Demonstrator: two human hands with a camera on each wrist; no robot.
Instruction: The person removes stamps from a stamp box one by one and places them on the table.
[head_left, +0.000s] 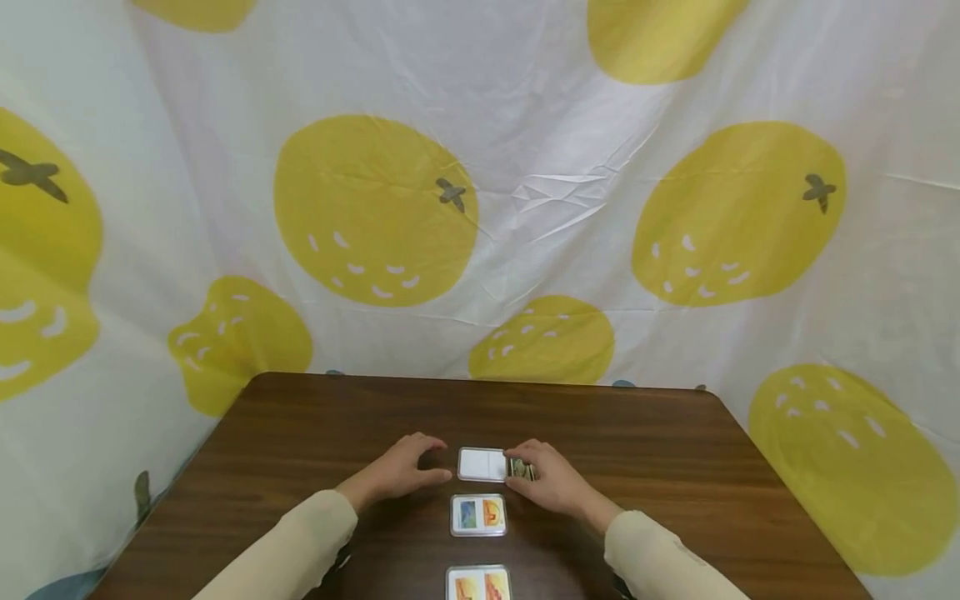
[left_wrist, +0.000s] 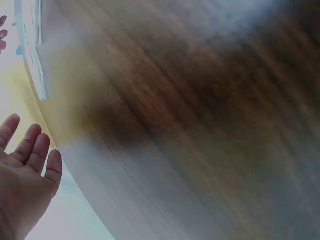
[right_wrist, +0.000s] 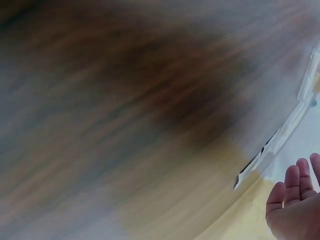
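Holding nothing in the loosely spread left hand [head_left: 397, 471]; pinching the picture card [head_left: 521, 469] in the right hand [head_left: 555, 481], beside the white case [head_left: 480, 464] between both. Probably light, stiff, slick; best gripped by opposite edges.

You've got a clear-edged case [head_left: 482, 464], white inside with a line splitting it, lying flat. Dark patterned card [head_left: 521, 469] sits right beside it, between your right hand's [head_left: 552, 481] thumb and fingers.

The table [head_left: 360, 417] looks smooth, glossy wood, the backdrop [head_left: 555, 192] creased, shiny cloth, the card cases [head_left: 478, 515] clear plastic.
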